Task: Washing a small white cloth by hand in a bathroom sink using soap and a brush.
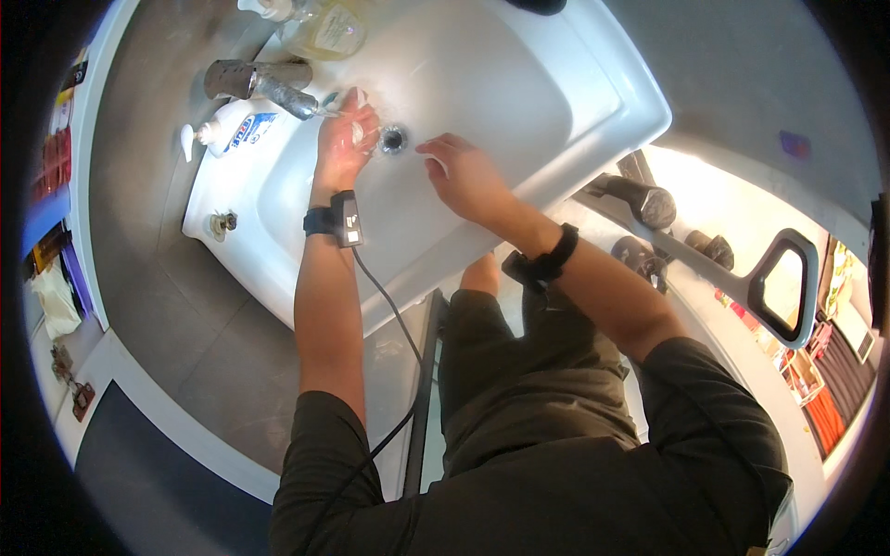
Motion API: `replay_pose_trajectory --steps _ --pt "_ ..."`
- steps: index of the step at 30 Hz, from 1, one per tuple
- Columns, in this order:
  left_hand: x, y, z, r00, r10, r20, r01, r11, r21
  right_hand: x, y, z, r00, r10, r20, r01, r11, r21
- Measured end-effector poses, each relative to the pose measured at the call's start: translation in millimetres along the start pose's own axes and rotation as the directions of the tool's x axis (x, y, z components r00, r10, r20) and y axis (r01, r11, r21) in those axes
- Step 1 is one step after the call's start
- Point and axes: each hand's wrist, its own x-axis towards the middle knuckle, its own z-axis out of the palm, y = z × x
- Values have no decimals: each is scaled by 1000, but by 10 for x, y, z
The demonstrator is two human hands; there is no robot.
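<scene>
Under the spout of the metal faucet [287, 95], my left hand [352, 139] is held low in the white sink [501, 74], its fingers curled in. White patches show on its wet fingers; whether these are foam or a small object I cannot tell. A thin stream of water seems to reach it from the spout. Across the round drain [393, 140], my right hand [461, 176] hovers over the basin with its fingers loosely bent and apart, holding nothing. Both wrists carry black straps, and a cable runs from the device [347, 221] on the left one.
A white pump bottle [236, 130] and a clear pump bottle of yellowish liquid [329, 32] stand by the faucet. A metal fitting [222, 223] sits on the sink's left rim. To the right, a grey stick appliance with a loop handle [788, 287] leans beside the sink.
</scene>
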Motion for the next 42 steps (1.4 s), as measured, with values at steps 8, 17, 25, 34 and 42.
replay_pose_trajectory --steps 8,17,25,34,42 --pt "-312 251 439 950 7 312 136 890 -434 75 198 -98 997 33 -65 -31 999 28" --pt "-202 36 451 978 151 146 -96 939 -330 201 -274 214 957 -286 -37 285 958 -42" --pt "-463 172 597 989 101 112 -52 926 -373 627 -212 426 978 -200 -59 204 976 81" --pt "-173 151 399 995 96 -12 -94 935 -342 320 -204 244 990 -15 -137 37 987 157" --pt "-178 95 432 993 -30 -116 8 982 -186 208 -13 159 992 99 -72 -87 984 158"
